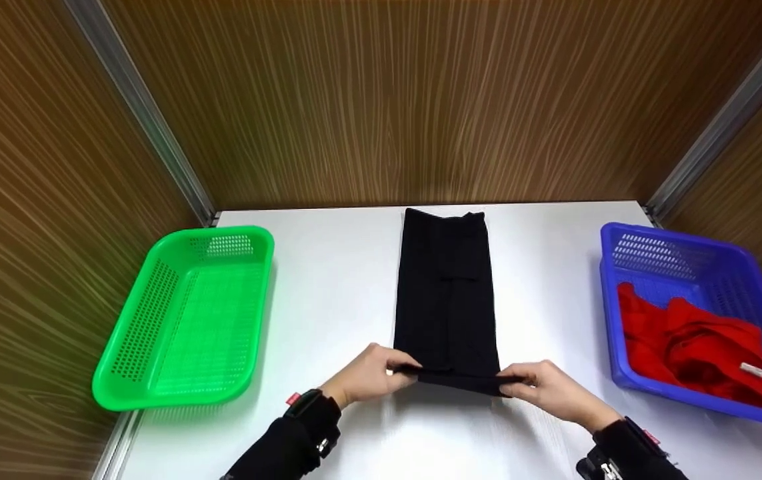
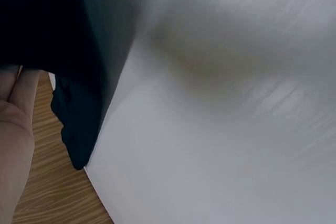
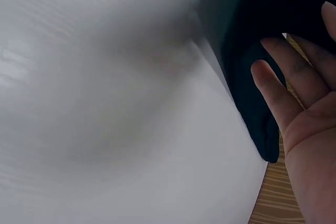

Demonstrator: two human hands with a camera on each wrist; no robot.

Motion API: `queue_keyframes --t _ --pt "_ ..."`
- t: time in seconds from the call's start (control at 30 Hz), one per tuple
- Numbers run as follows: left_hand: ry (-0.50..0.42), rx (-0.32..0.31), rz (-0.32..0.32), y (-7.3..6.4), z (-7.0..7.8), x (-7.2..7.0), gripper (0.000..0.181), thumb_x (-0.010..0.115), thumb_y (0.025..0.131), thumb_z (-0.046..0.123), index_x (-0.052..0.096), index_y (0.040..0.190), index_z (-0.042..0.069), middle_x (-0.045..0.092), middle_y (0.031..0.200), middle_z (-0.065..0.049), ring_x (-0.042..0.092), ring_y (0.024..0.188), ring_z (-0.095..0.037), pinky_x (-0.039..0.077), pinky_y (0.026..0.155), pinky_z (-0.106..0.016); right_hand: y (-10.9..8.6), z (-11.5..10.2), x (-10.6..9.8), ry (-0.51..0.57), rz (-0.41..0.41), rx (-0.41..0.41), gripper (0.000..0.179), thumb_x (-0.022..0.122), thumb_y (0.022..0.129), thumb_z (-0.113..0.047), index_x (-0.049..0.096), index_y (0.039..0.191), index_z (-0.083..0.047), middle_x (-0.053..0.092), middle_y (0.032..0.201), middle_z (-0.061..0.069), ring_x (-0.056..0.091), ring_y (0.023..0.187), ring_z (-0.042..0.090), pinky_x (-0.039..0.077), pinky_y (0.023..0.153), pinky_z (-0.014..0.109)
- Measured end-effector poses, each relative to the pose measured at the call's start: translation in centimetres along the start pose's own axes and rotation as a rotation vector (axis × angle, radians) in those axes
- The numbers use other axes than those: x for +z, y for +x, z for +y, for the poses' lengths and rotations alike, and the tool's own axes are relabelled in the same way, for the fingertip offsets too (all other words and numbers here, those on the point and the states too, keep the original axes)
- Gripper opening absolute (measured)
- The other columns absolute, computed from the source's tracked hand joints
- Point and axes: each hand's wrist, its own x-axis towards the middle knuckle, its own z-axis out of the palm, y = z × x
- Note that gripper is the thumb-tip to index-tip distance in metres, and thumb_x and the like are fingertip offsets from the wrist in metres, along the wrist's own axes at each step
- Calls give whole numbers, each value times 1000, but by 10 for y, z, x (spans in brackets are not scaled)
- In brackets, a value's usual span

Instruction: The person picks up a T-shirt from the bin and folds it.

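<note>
A black garment (image 1: 444, 307), folded into a long narrow rectangle, lies lengthwise on the white table (image 1: 334, 287). At its near left corner, my left hand (image 1: 374, 375) pinches the edge between thumb and fingers. My right hand (image 1: 544, 387) grips the near right corner the same way. Between both hands the near edge is lifted off the table, with a shadow under it. The left wrist view shows the cloth (image 2: 84, 129) hanging beside the fingers. In the right wrist view, some fingers (image 3: 275, 87) extend under the raised cloth (image 3: 249, 98).
To the left stands an empty green plastic basket (image 1: 254, 320). A blue basket (image 1: 611, 300) at the right holds red cloth (image 1: 707, 347) with a white label. Wood-grain panels (image 1: 387, 100) enclose the table at the back and sides.
</note>
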Motion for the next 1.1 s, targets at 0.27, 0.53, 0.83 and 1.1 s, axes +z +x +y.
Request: queue_keyframes --t 0.27,0.53,0.83,1.1 --pt "-219 -178 -84 -1 5 -9 19 62 101 23 72 110 9 66 91 5 59 80 -6 52 71 -25 6 -11 1 173 -44 51 20 57 105 -21 68 112 -5 69 99 4 64 93 8 53 81 25" --pt "-558 -361 -170 0 10 -13 18 55 106 29 61 110 12 69 89 -3 69 62 -18 56 52 -30 10 -17 5 471 -136 169 32 48 109 -26 54 120 3 67 92 5 69 72 16 59 62 34" --pt "-239 -296 60 17 8 -10 10 62 102 19 68 102 11 66 82 1 61 66 -12 60 62 -44 23 -13 5 342 96 182 33 59 105 -25 58 122 3 72 97 11 72 80 19 60 70 34" --pt "-28 -251 206 29 1 -2 17 63 101 10 72 115 13 71 113 -3 63 94 -14 52 86 -34 39 -12 8 75 330 215 26 65 101 -18 66 123 -2 68 92 4 64 84 11 55 76 25"
